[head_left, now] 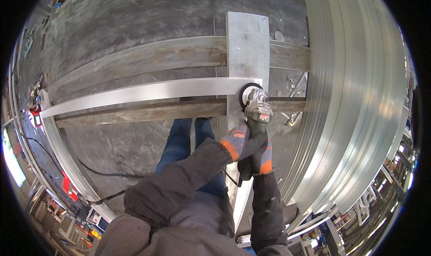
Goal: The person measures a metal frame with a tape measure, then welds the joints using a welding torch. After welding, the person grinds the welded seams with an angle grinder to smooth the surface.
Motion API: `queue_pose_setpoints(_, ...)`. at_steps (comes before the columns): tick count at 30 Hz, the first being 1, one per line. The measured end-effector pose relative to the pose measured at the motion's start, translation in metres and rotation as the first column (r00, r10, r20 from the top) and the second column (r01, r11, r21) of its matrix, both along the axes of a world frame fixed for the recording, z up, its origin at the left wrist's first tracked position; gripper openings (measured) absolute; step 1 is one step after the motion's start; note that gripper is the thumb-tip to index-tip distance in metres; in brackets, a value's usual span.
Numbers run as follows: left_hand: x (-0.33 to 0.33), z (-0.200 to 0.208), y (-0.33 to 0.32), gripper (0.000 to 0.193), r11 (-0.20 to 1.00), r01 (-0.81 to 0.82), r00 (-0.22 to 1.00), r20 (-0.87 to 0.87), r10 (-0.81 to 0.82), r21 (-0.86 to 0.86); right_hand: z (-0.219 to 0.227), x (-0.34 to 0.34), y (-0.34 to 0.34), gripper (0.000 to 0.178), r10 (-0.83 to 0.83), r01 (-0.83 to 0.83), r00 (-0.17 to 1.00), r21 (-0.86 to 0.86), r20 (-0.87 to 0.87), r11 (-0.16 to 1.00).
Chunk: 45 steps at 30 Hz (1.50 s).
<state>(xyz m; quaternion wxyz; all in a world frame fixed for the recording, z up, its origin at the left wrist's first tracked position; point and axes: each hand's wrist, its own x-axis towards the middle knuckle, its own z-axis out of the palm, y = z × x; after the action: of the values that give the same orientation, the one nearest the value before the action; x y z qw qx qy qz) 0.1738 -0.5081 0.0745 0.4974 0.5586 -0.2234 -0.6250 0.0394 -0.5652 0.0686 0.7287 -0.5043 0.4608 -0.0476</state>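
An angle grinder [259, 110] with a round disc [244, 93] is in both my gloved hands, pointing away from me. My left hand [238, 140] wraps its body from the left, just behind the metal head. Behind it, my right hand [264, 155] closes round the rear of the grinder. The disc lies over the right end of a long bright metal bar [148, 91]; whether it touches cannot be told. That end of the bar rests on a pale flat crosspiece [248, 45], and its far left end lies on a side rail [67, 148].
Long silvery metal profiles [354, 99] lie stacked on the right. Two brownish beams [179, 54] run crosswise under the work. A dark cable [107, 173] trails at the left, near a red object [68, 187]. Small metal pieces [292, 87] lie on the floor beside the stack.
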Motion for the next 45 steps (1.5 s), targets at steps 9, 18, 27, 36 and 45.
queue_pose_setpoints(9, -0.040, -0.007, 0.069, 0.032, 0.976, 0.050, 0.991, 0.107, -0.074, 0.213, -0.007, -0.043, 0.056, 0.049, 0.153, -0.221, 0.966, -0.360, -0.209, 0.906)
queue_pose_setpoints(18, -0.008, -0.031, -0.008, 0.069, 0.966, -0.046, 0.999, 0.026, 0.040, 0.254, -0.040, 0.001, 0.000, 0.036, -0.116, -0.033, 0.963, -0.536, -0.241, 0.843)
queue_pose_setpoints(27, 0.002, -0.035, -0.014, 0.065, 0.966, 0.000, 0.996, 0.090, -0.024, 0.258, -0.031, 0.019, 0.000, 0.038, -0.214, -0.074, 0.889, -0.589, -0.405, 0.805)
queue_pose_setpoints(36, 0.004, -0.025, -0.010, 0.064, 0.982, -0.001, 0.998, 0.056, -0.010, 0.187, -0.030, 0.011, 0.006, 0.050, -0.175, -0.048, 0.931, -0.583, -0.321, 0.811)
queue_pose_setpoints(45, -0.009, -0.044, -0.014, 0.081, 0.987, -0.073, 0.994, 0.087, 0.061, 0.140, -0.041, 0.003, -0.007, 0.059, -0.095, -0.114, 0.932, -0.530, -0.351, 0.840)
